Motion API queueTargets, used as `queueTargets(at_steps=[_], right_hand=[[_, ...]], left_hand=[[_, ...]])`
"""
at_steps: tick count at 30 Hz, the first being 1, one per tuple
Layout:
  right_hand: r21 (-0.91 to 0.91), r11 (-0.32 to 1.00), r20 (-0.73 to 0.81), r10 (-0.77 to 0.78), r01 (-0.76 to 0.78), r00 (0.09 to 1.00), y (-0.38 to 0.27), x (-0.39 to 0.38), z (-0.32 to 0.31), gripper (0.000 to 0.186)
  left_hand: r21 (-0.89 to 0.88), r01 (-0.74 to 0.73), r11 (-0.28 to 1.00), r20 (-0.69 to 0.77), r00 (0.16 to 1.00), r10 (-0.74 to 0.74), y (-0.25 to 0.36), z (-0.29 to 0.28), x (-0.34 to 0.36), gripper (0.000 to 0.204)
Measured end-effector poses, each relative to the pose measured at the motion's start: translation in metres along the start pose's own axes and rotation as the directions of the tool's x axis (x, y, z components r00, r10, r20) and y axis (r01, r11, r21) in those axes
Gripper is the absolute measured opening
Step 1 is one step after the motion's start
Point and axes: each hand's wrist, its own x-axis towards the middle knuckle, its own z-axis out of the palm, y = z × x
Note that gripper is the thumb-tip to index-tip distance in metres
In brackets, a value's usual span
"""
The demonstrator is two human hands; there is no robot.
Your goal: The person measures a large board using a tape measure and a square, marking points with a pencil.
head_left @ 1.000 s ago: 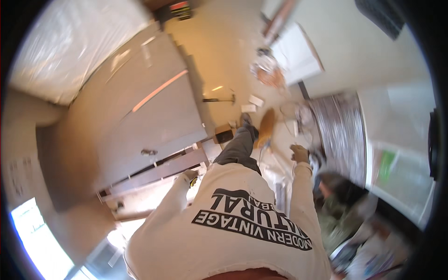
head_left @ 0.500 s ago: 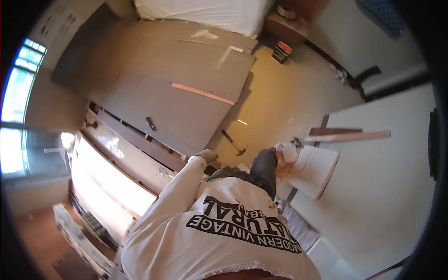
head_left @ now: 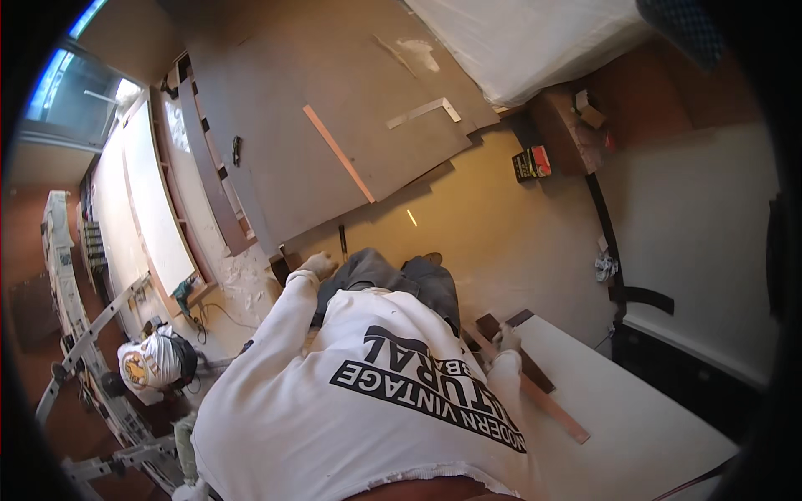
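Observation:
My left hand (head_left: 318, 265), gloved, is curled closed beside my knee, next to a dark brown block (head_left: 288, 267). Whatever it may hold is hidden. My right hand (head_left: 506, 339) is low over a dark wooden board (head_left: 535, 373) and a longer reddish wooden strip (head_left: 561, 417), which lie on a white panel (head_left: 622, 392). The fingers there are too small and partly covered to show whether they grip. Ahead of my legs lies a hammer (head_left: 342, 238); only its handle shows, the head being hidden.
Large grey-brown sheets (head_left: 276, 75) lie ahead, bearing a reddish strip (head_left: 338, 154), a metal square (head_left: 426, 111) and a dark hand tool (head_left: 236, 150). A black-and-red box (head_left: 531, 164) stands on the floor. Leftward are a green drill (head_left: 183, 292), a white bag (head_left: 154, 365) and a folding ladder (head_left: 63, 250).
My view has swung round, so the sheets appear turned and the drill, bag and ladder show more fully. My right hand now shows over the boards. My left hand stays low beside my leg.

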Motion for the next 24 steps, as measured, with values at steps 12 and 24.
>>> queueTargets(at_steps=[12, 24], right_hand=[[-0.175, 0.854, 0.942, 0.000, 0.491, 0.336, -0.325, -0.042, 0.267, 0.033], [-0.315, 0.821, 0.948, 0.249, 0.476, 0.197, -0.378, -0.081, 0.417, 0.025]], left_hand=[[-0.791, -0.300, 0.533, -0.479, 0.845, -0.236, 0.180, -0.204, 0.020, 0.079], [-0.928, 0.005, 0.373, -0.127, 0.936, -0.328, 0.075, -0.260, 0.036, 0.091]])
